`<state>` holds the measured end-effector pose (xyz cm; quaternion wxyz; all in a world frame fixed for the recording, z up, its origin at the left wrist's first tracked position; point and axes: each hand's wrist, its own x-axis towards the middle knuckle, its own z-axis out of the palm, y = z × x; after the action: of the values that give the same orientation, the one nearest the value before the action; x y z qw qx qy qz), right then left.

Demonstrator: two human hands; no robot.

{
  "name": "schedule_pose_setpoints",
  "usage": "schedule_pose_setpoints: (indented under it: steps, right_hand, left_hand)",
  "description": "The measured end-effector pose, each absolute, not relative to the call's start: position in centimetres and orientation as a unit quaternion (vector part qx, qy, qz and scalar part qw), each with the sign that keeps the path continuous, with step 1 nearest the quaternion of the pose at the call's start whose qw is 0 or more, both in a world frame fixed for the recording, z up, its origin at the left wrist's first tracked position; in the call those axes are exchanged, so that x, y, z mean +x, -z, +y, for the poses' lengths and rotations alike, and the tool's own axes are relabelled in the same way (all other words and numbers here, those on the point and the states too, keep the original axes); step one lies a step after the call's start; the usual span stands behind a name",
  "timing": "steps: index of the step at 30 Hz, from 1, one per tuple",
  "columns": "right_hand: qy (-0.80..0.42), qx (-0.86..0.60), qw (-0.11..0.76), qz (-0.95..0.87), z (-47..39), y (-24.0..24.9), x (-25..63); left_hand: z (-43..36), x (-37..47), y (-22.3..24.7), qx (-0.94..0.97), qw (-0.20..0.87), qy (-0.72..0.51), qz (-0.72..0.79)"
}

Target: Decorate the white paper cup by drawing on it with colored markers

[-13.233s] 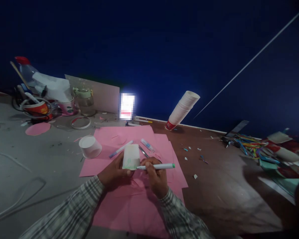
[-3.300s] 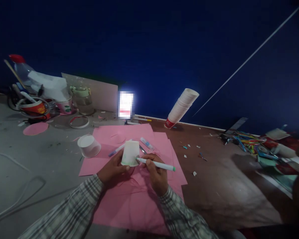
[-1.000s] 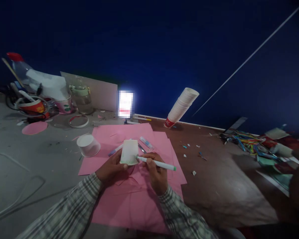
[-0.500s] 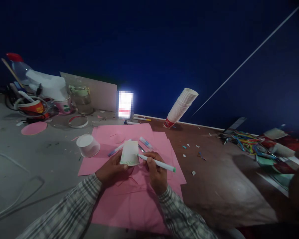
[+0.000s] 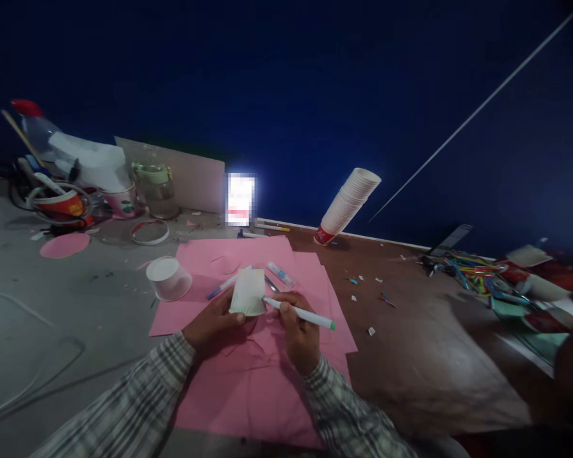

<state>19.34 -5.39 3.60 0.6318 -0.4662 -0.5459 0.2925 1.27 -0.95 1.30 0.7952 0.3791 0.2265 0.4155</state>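
Held cup (image 5: 248, 291): a white paper cup, off the table above the pink paper, wide end lower and nearer the wearer, small green strokes along that edge; it is the clock's centre, twelve o'clock being the far wall.
Left hand (image 5: 214, 324): at eight o'clock, fingers curled around the cup's left side, thumb at its lower edge; the fingers behind it are partly hidden.
Right hand (image 5: 302, 331): at four o'clock, thumb and fingers closed together on a marker (image 5: 308, 315) in a writing grip; its green end points away to four o'clock, its tip at the cup's right side, contact too small to confirm.
Pink paper (image 5: 248, 407): overlapping sheets beneath both hands.
Beside the cup: a purple-tipped pen (image 5: 219, 288) at ten o'clock, a clear tube (image 5: 280, 274) at two, both lying on the paper.
White tub (image 5: 169, 278): upside down at nine o'clock.
Cup stack (image 5: 346, 207): leaning, between one and two o'clock.
Glass jar (image 5: 156, 193): toward eleven o'clock.
Coloured strands (image 5: 472, 270): a bundle far off at three o'clock.
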Motion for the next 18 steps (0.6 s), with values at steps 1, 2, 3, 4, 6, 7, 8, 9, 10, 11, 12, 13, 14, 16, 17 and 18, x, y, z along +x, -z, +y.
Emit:
schedule_pose_setpoints:
  steps: [1, 2, 3, 4, 6, 7, 8, 9, 10, 11, 12, 13, 14, 16, 17, 18]
  right_hand:
    - [-0.298, -0.468, 0.633, -0.540, -5.40, -3.63, 19.32]
    - [-0.304, -0.469, 0.634, -0.535, -5.40, -3.65, 19.30]
    - [-0.309, -0.470, 0.635, -0.530, -5.41, -3.67, 19.29]
    - [-0.314, -0.470, 0.635, -0.526, -5.41, -3.68, 19.27]
    - [-0.319, -0.469, 0.636, -0.524, -5.40, -3.64, 19.28]
    - [-0.320, -0.468, 0.635, -0.524, -5.39, -3.59, 19.29]
    - [-0.321, -0.467, 0.634, -0.526, -5.37, -3.53, 19.32]
    - [-0.320, -0.467, 0.632, -0.529, -5.35, -3.45, 19.34]
    - [-0.317, -0.466, 0.632, -0.533, -5.34, -3.37, 19.36]
    - [-0.311, -0.465, 0.632, -0.537, -5.31, -3.31, 19.37]
    - [-0.306, -0.464, 0.631, -0.542, -5.29, -3.27, 19.36]
    - [-0.299, -0.464, 0.630, -0.546, -5.28, -3.26, 19.35]
    - [-0.292, -0.464, 0.630, -0.550, -5.27, -3.29, 19.32]
    - [-0.280, -0.463, 0.631, -0.556, -5.27, -3.47, 19.26]
    - [-0.276, -0.464, 0.629, -0.559, -5.28, -3.60, 19.23]
    - [-0.273, -0.464, 0.627, -0.562, -5.29, -3.73, 19.22]
  left_hand:
    - [-0.95, 1.27, -1.32, 0.377, 0.797, -0.415, 0.226]
    - [-0.95, 1.28, -1.35, 0.375, 0.798, -0.413, 0.228]
    - [-0.95, 1.28, -1.38, 0.373, 0.800, -0.410, 0.230]
    - [-0.95, 1.27, -1.42, 0.372, 0.800, -0.409, 0.231]
    - [-0.96, 1.24, -1.51, 0.375, 0.798, -0.409, 0.234]
    - [-0.97, 1.22, -1.56, 0.377, 0.796, -0.410, 0.236]
    - [-0.97, 1.20, -1.60, 0.380, 0.795, -0.409, 0.237]
    - [-0.97, 1.19, -1.65, 0.382, 0.793, -0.410, 0.239]
    - [-0.98, 1.18, -1.69, 0.384, 0.792, -0.409, 0.240]
    - [-0.98, 1.19, -1.73, 0.384, 0.792, -0.409, 0.239]
    - [-0.99, 1.20, -1.77, 0.383, 0.793, -0.410, 0.237]
    - [-0.99, 1.21, -1.81, 0.382, 0.793, -0.412, 0.234]
    - [-1.00, 1.23, -1.83, 0.381, 0.794, -0.413, 0.233]
    - [-1.01, 1.27, -1.87, 0.382, 0.792, -0.413, 0.235]
    - [-1.02, 1.29, -1.88, 0.385, 0.790, -0.413, 0.237]
    - [-1.03, 1.30, -1.88, 0.388, 0.789, -0.413, 0.239]
